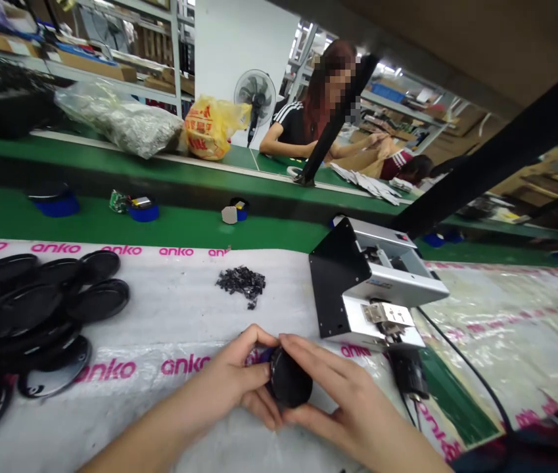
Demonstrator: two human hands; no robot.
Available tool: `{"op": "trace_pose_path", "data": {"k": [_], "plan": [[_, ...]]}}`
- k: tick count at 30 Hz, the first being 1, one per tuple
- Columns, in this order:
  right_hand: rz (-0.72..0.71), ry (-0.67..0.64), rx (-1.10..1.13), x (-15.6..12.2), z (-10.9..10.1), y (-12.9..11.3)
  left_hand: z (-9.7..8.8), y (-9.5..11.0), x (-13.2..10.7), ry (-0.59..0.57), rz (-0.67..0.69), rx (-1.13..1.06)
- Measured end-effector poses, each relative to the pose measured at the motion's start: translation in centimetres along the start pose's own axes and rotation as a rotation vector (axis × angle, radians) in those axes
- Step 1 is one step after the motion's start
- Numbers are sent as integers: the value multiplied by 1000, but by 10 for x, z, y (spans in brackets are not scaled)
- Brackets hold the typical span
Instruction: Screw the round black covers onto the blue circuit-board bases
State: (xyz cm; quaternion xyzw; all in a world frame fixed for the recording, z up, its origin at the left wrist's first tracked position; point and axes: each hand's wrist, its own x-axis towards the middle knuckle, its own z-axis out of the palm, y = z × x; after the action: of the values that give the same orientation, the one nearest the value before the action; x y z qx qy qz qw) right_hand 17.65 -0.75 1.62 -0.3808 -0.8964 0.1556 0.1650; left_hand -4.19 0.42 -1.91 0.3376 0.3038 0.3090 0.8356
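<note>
We grasp a black round cap (289,380) between both hands, our left hand (232,387) pinching its 9 o'clock side and our right hand (352,404) closed on its 3 o'clock side, low over the white-covered tabletop (170,315). From the cap, a small heap of black bits (242,282) lies at 11 o'clock. A metal machine (382,289) stands at 1 o'clock and stacked black discs (37,309) lie at 9 o'clock.
</note>
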Motion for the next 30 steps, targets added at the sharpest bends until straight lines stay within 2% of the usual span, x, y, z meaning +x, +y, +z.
{"op": "trace_pose_path", "data": {"k": [4,8,14,21,25,30], "plan": [[-20,-91,27,5,-4,6,-8,9,-6,-77,-28,-52],[-5,-133,43,9,-7,4,-11,11,-6,-71,-44,-59],[46,-133,84,15,-10,-2,-10,11,-6,-51,-47,-20],[38,-163,110,13,-10,3,-13,3,-6,-74,-7,-31],[12,-129,127,13,-9,6,-13,0,-5,-56,22,-4],[11,-141,48,14,-10,3,-13,3,-6,-45,14,2]]}}
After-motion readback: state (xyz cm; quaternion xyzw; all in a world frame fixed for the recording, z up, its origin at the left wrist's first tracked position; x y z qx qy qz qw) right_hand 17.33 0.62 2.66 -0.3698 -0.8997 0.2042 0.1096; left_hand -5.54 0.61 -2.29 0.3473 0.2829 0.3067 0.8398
